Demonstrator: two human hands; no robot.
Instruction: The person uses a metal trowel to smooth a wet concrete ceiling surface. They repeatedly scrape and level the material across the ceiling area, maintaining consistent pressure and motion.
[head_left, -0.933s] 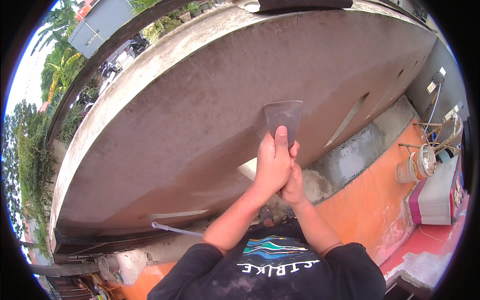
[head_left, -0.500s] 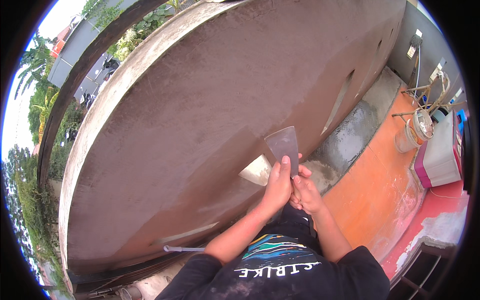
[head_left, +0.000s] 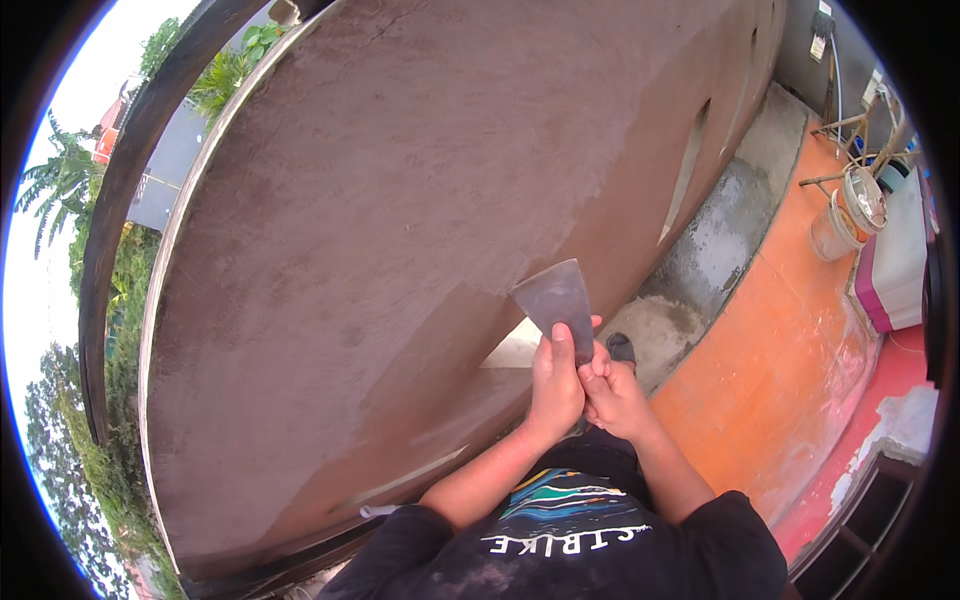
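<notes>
— What's in the hands?
— A flat metal scraper blade (head_left: 556,297), dull grey and smudged, flaring wide toward its top edge.
— How's it sitting?
— Upright, tilted slightly left, narrow end pinched between both hands, wide edge above the fingers, close to the brown plastered wall (head_left: 400,200).

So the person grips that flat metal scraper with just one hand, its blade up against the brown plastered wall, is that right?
Not quite: the head view shows both hands on the scraper, the left hand and the right hand together around its handle. The blade does point up against the brown plastered wall.
</notes>
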